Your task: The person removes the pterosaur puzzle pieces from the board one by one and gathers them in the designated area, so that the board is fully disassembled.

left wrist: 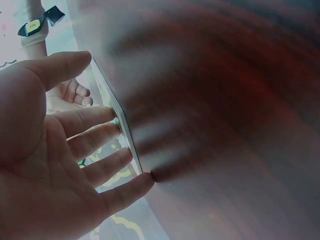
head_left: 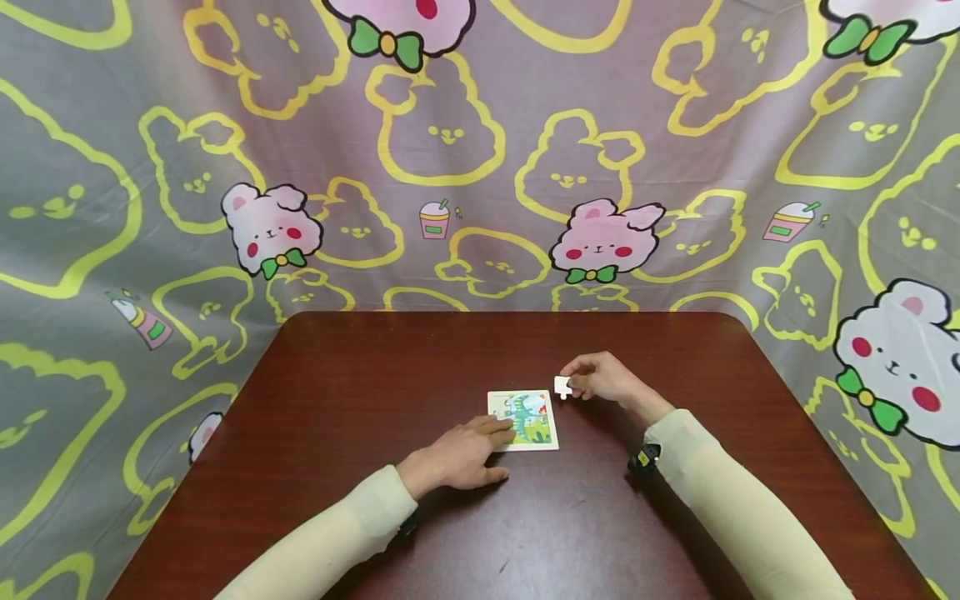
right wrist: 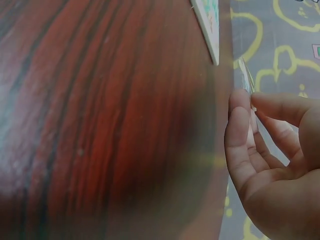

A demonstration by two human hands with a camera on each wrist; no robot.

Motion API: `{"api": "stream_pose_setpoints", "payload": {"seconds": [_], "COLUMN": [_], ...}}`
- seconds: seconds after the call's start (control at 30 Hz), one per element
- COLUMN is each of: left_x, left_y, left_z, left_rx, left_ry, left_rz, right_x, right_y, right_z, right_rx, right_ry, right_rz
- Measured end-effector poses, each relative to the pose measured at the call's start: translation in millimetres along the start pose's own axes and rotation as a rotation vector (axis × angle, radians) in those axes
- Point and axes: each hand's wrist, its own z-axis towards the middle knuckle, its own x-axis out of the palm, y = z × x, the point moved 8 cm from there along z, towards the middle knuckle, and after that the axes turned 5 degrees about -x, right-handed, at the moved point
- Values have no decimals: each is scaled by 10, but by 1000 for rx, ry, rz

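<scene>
My left hand [head_left: 461,457] is nearest me. Its fingers are straight and a bit spread, and the tips rest on the left side of the board [head_left: 553,425]. The board lies flat on the table [head_left: 375,383]. It has a green dinosaur [head_left: 519,415] on it.

A bit farther off is my right hand [head_left: 600,379]. Its thumb and finger pinch a small white piece [head_left: 562,385] with a knob on its bottom edge. The piece is just past the board's top right corner, and not touching it. I see its plain side, so I think the picture side may face away.

I can't tell from here where a gap might be. To do this well, I think I should press softly so the board won't slide, pinch the piece by its edge, look at both sides, and see which way the knob points.

Behind it all hangs a gray cloth [head_left: 495,204] with yellow bears.
</scene>
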Motion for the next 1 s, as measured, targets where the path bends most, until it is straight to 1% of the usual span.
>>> {"api": "stream_pose_setpoints", "payload": {"seconds": [0.27,0.57,1.0], "left_x": [11,7,22], "left_y": [13,22,32], "left_z": [6,-1,6], "left_rx": [-1,-8,-8], "left_ry": [-2,1,1], "left_rz": [-1,3,9], "right_x": [-30,-31,-20], "right_y": [-77,-149,-138], "right_z": [-21,3,2], "right_rx": [12,27,12], "right_ry": [2,5,-7], "right_rz": [-55,-119,-123]}}
